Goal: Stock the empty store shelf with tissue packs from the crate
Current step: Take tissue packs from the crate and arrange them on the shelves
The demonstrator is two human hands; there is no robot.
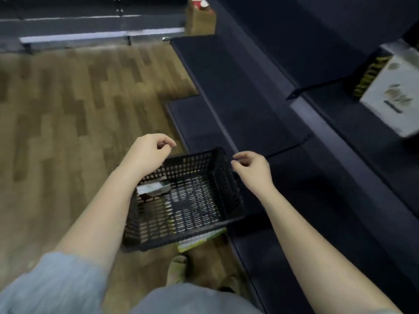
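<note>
Black mesh crate (181, 200) holds one tissue pack (154, 188) lower left, lying crosswise nearest my left grip (152, 148); both it and my right grip (251, 166) hang loosely curled, holding nothing

Wood-look plank floor (74, 114), brown and tan strips laid in staggered rows, slightly blurred. Dark navy shelving (238, 91) along right side, stepped tiers running away from camera. Across far end, low dark rail with pale strip (90, 36) along its edge. Cardboard box (199, 19) at far corner, red and white items inside. Dim, even light; no windows visible.
</note>
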